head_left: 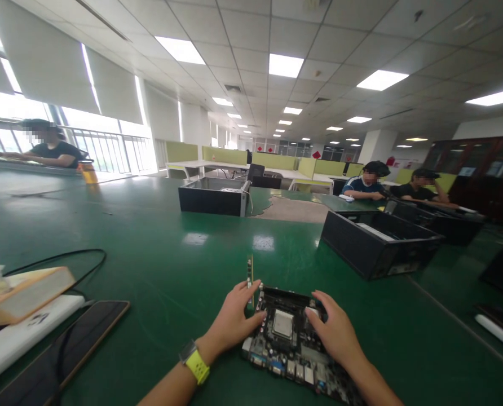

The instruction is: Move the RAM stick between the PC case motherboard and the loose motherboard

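Observation:
A black motherboard (291, 344) with a silver processor (282, 323) lies on the green table (158, 237) near its front edge. My left hand (234, 318), with a yellow watch on its wrist, rests at the board's left side, and its fingers pinch a green memory stick (250, 273) that stands upright at the board's far left corner. My right hand (334, 330) lies on the board's right part, fingers curled down onto it near the processor. What the right fingertips touch is hidden.
An open black computer case (376, 242) sits to the right, and another (214, 197) stands farther back. At the left lie a book (23, 293), a white slab (18, 338), a dark tablet (61, 352) and a black cable (65, 256). Three people sit at distant tables.

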Demonstrator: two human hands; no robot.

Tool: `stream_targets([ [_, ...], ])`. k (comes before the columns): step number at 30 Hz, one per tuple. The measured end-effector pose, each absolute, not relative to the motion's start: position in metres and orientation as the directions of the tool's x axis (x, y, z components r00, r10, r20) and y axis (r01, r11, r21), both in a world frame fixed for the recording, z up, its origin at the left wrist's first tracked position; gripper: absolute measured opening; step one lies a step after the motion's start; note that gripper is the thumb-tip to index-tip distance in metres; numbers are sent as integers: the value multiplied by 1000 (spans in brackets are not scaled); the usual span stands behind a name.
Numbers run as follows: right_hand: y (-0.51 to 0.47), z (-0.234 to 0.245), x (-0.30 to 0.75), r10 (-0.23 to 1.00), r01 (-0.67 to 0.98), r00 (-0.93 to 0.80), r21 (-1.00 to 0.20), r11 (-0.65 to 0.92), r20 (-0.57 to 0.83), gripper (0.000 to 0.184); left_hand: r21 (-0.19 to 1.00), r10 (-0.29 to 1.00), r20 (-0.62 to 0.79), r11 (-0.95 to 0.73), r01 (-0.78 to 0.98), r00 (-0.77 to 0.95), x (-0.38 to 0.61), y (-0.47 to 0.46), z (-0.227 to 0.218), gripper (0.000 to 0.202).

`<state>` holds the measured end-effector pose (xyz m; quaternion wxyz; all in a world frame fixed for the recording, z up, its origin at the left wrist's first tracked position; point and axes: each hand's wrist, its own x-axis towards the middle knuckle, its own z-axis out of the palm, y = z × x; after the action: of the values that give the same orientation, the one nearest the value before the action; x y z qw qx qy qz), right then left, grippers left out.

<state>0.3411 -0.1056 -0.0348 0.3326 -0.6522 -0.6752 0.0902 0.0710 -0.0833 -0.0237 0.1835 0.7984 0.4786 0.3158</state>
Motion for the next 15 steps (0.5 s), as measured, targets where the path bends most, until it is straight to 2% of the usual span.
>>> stream_targets([
  [7,-104,-36,348,949,786,105,-610,104,298,48,621,881,287,-470,627,376,76,-83,-25,65],
  [15,-104,-35,346,952,797,63,-589,133,300,45,611,863,273,-496,617,425,77,-84,-24,68],
])
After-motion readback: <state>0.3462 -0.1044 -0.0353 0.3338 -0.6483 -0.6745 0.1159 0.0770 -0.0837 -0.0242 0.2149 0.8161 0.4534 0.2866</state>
